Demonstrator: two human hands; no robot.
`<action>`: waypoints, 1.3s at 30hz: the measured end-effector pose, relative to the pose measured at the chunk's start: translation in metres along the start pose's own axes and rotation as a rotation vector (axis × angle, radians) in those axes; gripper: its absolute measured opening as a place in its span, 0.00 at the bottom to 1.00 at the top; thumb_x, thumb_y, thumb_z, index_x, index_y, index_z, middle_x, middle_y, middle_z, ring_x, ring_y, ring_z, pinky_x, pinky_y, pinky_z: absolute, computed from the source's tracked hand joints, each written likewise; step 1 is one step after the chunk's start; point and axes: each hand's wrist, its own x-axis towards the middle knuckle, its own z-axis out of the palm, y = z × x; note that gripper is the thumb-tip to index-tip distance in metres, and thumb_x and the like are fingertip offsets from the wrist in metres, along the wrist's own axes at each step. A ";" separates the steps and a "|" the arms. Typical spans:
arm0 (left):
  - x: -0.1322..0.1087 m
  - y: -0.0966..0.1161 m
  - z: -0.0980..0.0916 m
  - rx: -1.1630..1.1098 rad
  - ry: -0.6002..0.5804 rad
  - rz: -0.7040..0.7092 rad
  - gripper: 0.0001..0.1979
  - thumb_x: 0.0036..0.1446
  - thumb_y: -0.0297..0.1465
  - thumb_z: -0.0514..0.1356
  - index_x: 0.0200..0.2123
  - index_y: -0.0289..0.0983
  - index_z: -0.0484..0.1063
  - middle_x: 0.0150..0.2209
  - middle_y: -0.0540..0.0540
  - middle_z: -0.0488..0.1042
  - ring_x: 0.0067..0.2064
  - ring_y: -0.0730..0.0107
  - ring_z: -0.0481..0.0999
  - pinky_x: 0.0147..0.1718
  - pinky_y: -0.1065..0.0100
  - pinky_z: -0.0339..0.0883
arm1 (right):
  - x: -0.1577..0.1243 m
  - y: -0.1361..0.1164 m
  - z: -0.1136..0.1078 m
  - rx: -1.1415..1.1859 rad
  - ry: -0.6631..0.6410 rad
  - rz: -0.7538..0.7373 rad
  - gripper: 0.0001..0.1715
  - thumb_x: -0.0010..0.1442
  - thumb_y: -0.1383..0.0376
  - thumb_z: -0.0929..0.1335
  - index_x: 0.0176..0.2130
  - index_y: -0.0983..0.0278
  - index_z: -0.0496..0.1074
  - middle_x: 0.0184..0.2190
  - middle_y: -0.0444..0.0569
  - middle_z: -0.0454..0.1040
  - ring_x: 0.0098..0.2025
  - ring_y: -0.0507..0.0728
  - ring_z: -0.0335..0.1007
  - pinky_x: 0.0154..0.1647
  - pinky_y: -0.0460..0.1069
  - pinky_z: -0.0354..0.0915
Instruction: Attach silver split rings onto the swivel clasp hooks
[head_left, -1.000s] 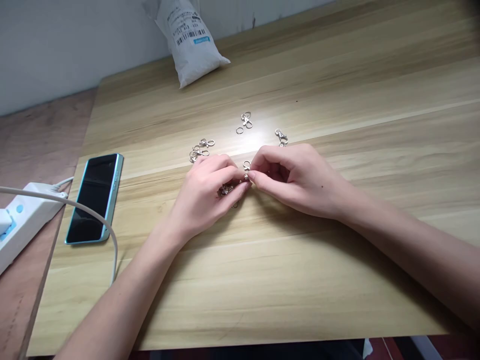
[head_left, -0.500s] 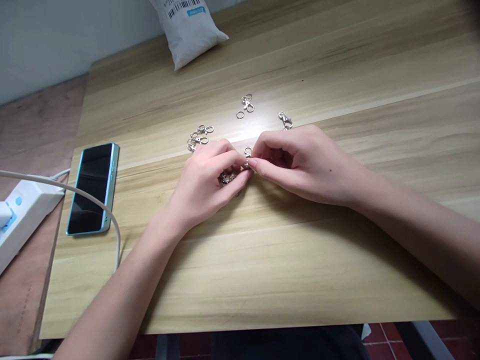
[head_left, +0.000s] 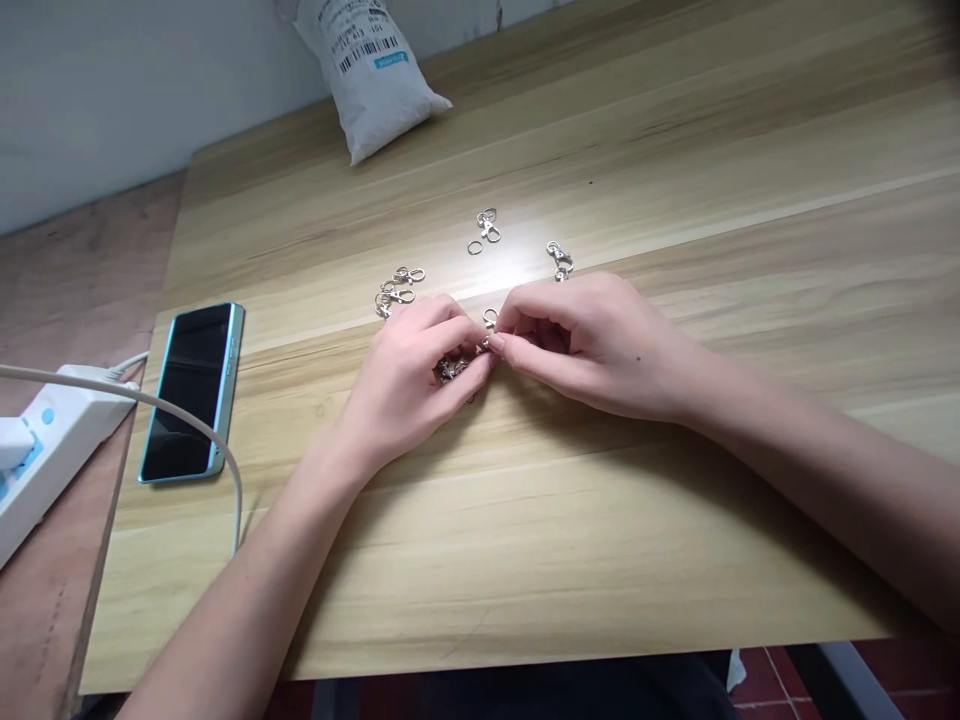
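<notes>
A silver clasp [head_left: 490,317] sticks up between the fingertips of my left hand [head_left: 420,375] and my right hand [head_left: 600,345], which meet over the wooden table. Thumb and fingers of each hand are pinched on its lower end, which is mostly covered. Under my left palm lies a small heap of metal clasps [head_left: 451,370], partly hidden. Several clasps with rings [head_left: 397,294] lie just beyond my left hand. Farther back are another clasp [head_left: 489,228] and a loose ring [head_left: 475,248]. Beyond my right hand rests one more group of clasps [head_left: 560,257].
A white plastic parcel [head_left: 382,90] lies at the table's back edge. On the left are a phone [head_left: 187,390] with a pale cable [head_left: 180,412] crossing over it and a white power strip [head_left: 64,440]. The wooden table [head_left: 525,560] ends near my body.
The view has shifted slightly, so the table and objects appear a little lower. Both hands keep their pinch at the clasp, with hardly any movement relative to the table.
</notes>
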 end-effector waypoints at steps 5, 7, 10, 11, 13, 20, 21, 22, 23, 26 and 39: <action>-0.001 -0.002 0.000 0.047 0.019 0.019 0.04 0.61 0.27 0.58 0.34 0.37 0.73 0.33 0.48 0.74 0.36 0.70 0.72 0.37 0.65 0.62 | 0.000 0.001 0.001 0.021 0.007 -0.004 0.07 0.60 0.69 0.65 0.30 0.64 0.69 0.24 0.43 0.69 0.25 0.49 0.58 0.28 0.46 0.52; 0.000 -0.002 -0.001 0.070 0.042 0.021 0.04 0.61 0.27 0.59 0.35 0.37 0.73 0.33 0.48 0.74 0.35 0.70 0.72 0.38 0.64 0.62 | 0.000 0.001 0.001 0.020 0.013 -0.006 0.07 0.60 0.69 0.65 0.30 0.65 0.69 0.24 0.43 0.70 0.25 0.49 0.58 0.28 0.46 0.52; 0.000 -0.003 -0.004 0.095 0.093 0.016 0.02 0.60 0.27 0.60 0.35 0.38 0.74 0.33 0.49 0.75 0.35 0.70 0.73 0.39 0.63 0.62 | 0.000 0.002 0.001 0.013 0.026 -0.011 0.07 0.60 0.69 0.65 0.29 0.65 0.69 0.24 0.43 0.69 0.24 0.49 0.57 0.28 0.46 0.51; 0.000 -0.003 -0.005 0.099 0.112 0.014 0.02 0.60 0.27 0.61 0.35 0.39 0.74 0.33 0.49 0.75 0.34 0.70 0.73 0.39 0.63 0.62 | 0.000 0.002 0.002 0.012 0.029 -0.010 0.07 0.60 0.69 0.65 0.29 0.65 0.69 0.23 0.43 0.69 0.24 0.49 0.56 0.27 0.46 0.51; 0.000 -0.004 -0.007 0.101 0.150 0.022 0.02 0.60 0.28 0.61 0.36 0.40 0.75 0.33 0.49 0.76 0.35 0.69 0.74 0.39 0.62 0.63 | 0.000 0.002 0.001 0.012 0.041 -0.001 0.07 0.59 0.70 0.65 0.29 0.65 0.69 0.23 0.42 0.68 0.23 0.49 0.56 0.27 0.46 0.50; 0.000 -0.006 -0.011 0.119 0.235 0.085 0.03 0.59 0.28 0.63 0.36 0.41 0.75 0.32 0.49 0.77 0.34 0.69 0.74 0.39 0.61 0.62 | 0.000 0.003 0.001 0.064 0.081 0.020 0.07 0.59 0.70 0.65 0.29 0.65 0.70 0.22 0.42 0.67 0.23 0.49 0.56 0.27 0.46 0.51; 0.000 -0.005 -0.011 0.134 0.237 0.083 0.03 0.59 0.28 0.63 0.35 0.42 0.75 0.32 0.49 0.77 0.34 0.68 0.74 0.40 0.60 0.61 | 0.000 0.003 0.001 0.075 0.085 0.021 0.07 0.59 0.70 0.65 0.29 0.65 0.70 0.23 0.42 0.67 0.23 0.49 0.56 0.27 0.46 0.51; 0.000 -0.004 -0.010 0.156 0.235 0.079 0.03 0.59 0.28 0.63 0.34 0.42 0.75 0.32 0.49 0.77 0.34 0.67 0.74 0.41 0.59 0.61 | 0.000 0.003 0.002 0.081 0.088 0.024 0.07 0.59 0.70 0.65 0.30 0.65 0.70 0.23 0.42 0.67 0.24 0.49 0.56 0.27 0.46 0.52; 0.000 -0.003 -0.010 0.183 0.230 0.073 0.03 0.59 0.28 0.62 0.33 0.42 0.74 0.31 0.49 0.77 0.34 0.67 0.73 0.42 0.57 0.61 | 0.000 0.003 0.002 0.081 0.089 0.027 0.07 0.60 0.70 0.65 0.30 0.65 0.70 0.22 0.42 0.67 0.24 0.49 0.57 0.27 0.46 0.52; 0.000 -0.001 -0.010 0.265 0.216 0.079 0.04 0.59 0.28 0.62 0.31 0.42 0.73 0.30 0.50 0.77 0.34 0.65 0.72 0.46 0.54 0.60 | 0.000 0.001 0.003 0.050 0.093 0.048 0.08 0.60 0.70 0.65 0.29 0.65 0.71 0.22 0.43 0.68 0.24 0.49 0.56 0.27 0.46 0.52; 0.002 -0.001 -0.009 0.239 0.318 0.139 0.03 0.57 0.29 0.64 0.31 0.40 0.74 0.28 0.51 0.76 0.31 0.70 0.73 0.45 0.58 0.62 | 0.001 -0.005 0.003 0.024 0.082 0.164 0.09 0.58 0.70 0.67 0.26 0.66 0.72 0.21 0.43 0.68 0.23 0.48 0.56 0.25 0.46 0.48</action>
